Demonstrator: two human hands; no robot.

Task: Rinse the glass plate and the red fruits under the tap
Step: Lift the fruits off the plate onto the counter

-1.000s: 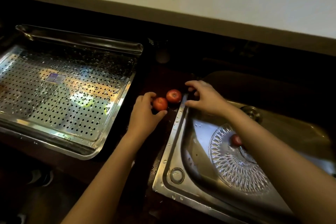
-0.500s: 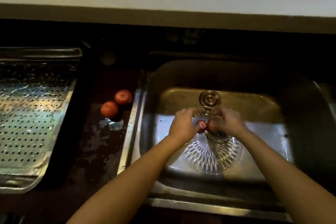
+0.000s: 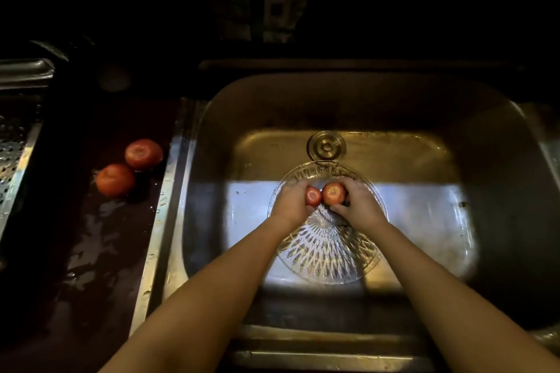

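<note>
A cut-glass plate [image 3: 328,254] lies flat on the floor of the steel sink [image 3: 424,166]. Over its far half, my left hand [image 3: 291,201] grips one red fruit [image 3: 312,195] and my right hand [image 3: 357,203] grips a second red fruit [image 3: 333,192]. The two fruits touch each other between my hands. Two more red fruits [image 3: 144,153] [image 3: 115,179] rest side by side on the wet dark counter left of the sink. No tap or running water shows in this view.
The sink drain [image 3: 326,146] sits just beyond the plate. A perforated steel draining tray [image 3: 18,142] stands at the far left edge. The dark counter [image 3: 100,251] between tray and sink carries puddles of water.
My hands left the two fruits on the counter and went into the sink. Each hand now holds a fruit above the plate, and the fruits stand more exposed than half a second ago.
</note>
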